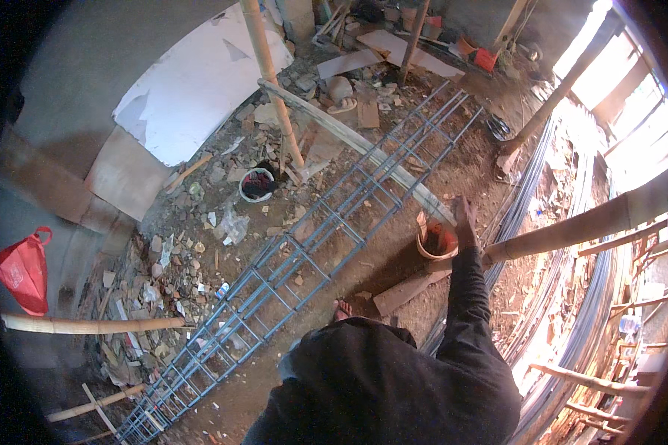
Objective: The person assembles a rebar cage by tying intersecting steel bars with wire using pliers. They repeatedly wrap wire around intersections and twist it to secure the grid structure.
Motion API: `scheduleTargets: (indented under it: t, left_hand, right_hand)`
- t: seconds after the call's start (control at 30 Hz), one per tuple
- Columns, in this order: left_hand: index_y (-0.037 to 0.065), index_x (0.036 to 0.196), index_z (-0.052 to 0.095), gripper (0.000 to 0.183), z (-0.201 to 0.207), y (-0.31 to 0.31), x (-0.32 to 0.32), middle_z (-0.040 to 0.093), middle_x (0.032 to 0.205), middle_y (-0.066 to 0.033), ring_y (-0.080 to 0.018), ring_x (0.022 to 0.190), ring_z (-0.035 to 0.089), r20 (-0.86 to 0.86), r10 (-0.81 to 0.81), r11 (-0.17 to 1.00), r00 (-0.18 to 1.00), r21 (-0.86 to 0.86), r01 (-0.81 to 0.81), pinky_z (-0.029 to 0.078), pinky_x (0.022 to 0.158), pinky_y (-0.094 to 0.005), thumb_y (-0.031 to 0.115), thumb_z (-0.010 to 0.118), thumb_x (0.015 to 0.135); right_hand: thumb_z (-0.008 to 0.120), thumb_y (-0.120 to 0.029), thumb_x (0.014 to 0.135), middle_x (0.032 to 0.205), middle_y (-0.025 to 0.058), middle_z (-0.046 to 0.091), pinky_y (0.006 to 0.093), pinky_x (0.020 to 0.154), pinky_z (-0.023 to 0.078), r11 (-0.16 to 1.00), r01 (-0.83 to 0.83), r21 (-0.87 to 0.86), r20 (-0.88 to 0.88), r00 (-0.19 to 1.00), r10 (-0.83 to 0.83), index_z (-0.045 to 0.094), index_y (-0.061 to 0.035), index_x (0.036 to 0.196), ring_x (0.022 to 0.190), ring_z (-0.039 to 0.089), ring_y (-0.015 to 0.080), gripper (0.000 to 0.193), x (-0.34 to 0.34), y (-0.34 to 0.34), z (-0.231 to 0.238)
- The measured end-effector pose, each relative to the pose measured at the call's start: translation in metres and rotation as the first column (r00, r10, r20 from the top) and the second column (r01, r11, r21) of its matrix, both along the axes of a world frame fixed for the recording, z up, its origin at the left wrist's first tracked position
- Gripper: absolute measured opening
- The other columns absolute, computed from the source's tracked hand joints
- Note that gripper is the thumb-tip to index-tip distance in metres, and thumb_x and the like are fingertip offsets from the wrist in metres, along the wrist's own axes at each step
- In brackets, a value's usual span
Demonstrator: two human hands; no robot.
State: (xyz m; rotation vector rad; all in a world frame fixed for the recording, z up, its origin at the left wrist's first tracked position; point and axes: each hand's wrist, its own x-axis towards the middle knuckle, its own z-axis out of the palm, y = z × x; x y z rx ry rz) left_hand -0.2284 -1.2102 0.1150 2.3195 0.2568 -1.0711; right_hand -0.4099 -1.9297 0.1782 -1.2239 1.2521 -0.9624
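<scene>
My right arm, in a dark sleeve, stretches forward, and my right hand is closed at the near right end of a long, pale wooden plank. The fingers are dark and partly hidden. The plank lies slantwise across a long cage of blue-grey steel reinforcing bars. Right below the hand stands an orange-brown bucket with a pale rim, its inside partly in shadow. My left hand is out of sight; the dark garment fills the lower middle.
Rubble and broken tile spread along the left, around a white bucket of dark stuff. A bamboo post stands beyond the cage; another bamboo pole juts in from the right. Long steel bars lie there. A red bag is far left.
</scene>
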Motion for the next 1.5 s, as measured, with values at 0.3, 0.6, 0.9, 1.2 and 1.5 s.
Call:
scheduleTargets:
  t: [0.3, 0.6, 0.9, 1.2, 1.5]
  left_hand:
    - [0.004, 0.134, 0.062, 0.075, -0.002, 0.005, 0.003, 0.063, 0.139, -0.0172, -0.0320, 0.123, 0.061, 0.008, -0.010, 0.999, 1.000, -0.030, 0.011, 0.045, 0.106, -0.0474, 0.069, 0.052, 0.098]
    - [0.004, 0.134, 0.063, 0.074, 0.019, 0.029, 0.031, 0.065, 0.138, -0.0169, -0.0315, 0.121, 0.063, 0.143, 0.131, 0.982, 0.981, -0.151, -0.109, 0.046, 0.106, -0.0469, 0.068, 0.052, 0.099]
    - [0.004, 0.163, 0.028, 0.122, 0.206, -0.082, 0.069, 0.044, 0.159, -0.0211, -0.0358, 0.144, 0.047, -0.513, -0.255, -0.133, 0.819, -0.821, -0.556, 0.036, 0.119, -0.0518, 0.094, 0.041, 0.081]
    - [0.008, 0.142, 0.053, 0.058, 0.234, 0.074, 0.059, 0.059, 0.086, 0.0015, -0.0150, 0.082, 0.061, -0.602, 0.630, -0.402, 0.490, -0.793, -0.458, 0.054, 0.084, -0.0349, 0.053, 0.055, 0.105]
    - [0.012, 0.103, 0.054, 0.043, 0.241, 0.319, 0.018, 0.033, 0.067, 0.0049, -0.0066, 0.048, 0.028, -0.444, 0.866, -0.437, -0.232, -0.896, 0.084, 0.026, 0.039, -0.0237, 0.054, 0.046, 0.109]
  right_hand:
    - [0.057, -0.027, 0.105, 0.080, -0.0018, 0.057, 0.0259, 0.055, 0.045, 0.975, 0.216, -0.056, 0.399, 0.900, -0.176, 0.062, -0.0126, 0.112, 0.064, 0.054, 0.0103, 0.017, -0.010, 0.015, 0.126]
    - [0.049, -0.019, 0.109, 0.126, 0.0131, 0.061, 0.0385, 0.109, 0.044, 0.309, -0.033, -0.951, -0.251, 0.665, -0.703, 0.055, 0.0054, 0.134, 0.118, 0.058, 0.0256, 0.035, -0.007, 0.102, 0.302]
    - [0.075, -0.022, 0.081, 0.079, 0.0078, 0.064, 0.0430, 0.067, 0.052, 0.027, -0.653, -0.757, -0.442, 0.541, 0.715, 0.068, -0.0093, 0.096, 0.074, 0.064, 0.0243, 0.021, 0.206, 0.367, 0.258]
    - [0.077, -0.027, 0.082, 0.090, 0.0132, 0.066, 0.0464, 0.082, 0.052, -0.713, -0.375, -0.592, -0.331, -0.694, 0.639, 0.064, -0.0065, 0.103, 0.086, 0.066, 0.0350, 0.032, 0.240, 0.608, 0.186]
    - [0.081, -0.025, 0.081, 0.092, 0.0135, 0.068, 0.0425, 0.078, 0.053, -0.905, -0.192, -0.379, -0.262, -0.916, 0.304, 0.069, -0.0045, 0.105, 0.086, 0.066, 0.0325, 0.034, 0.231, 0.748, 0.184]
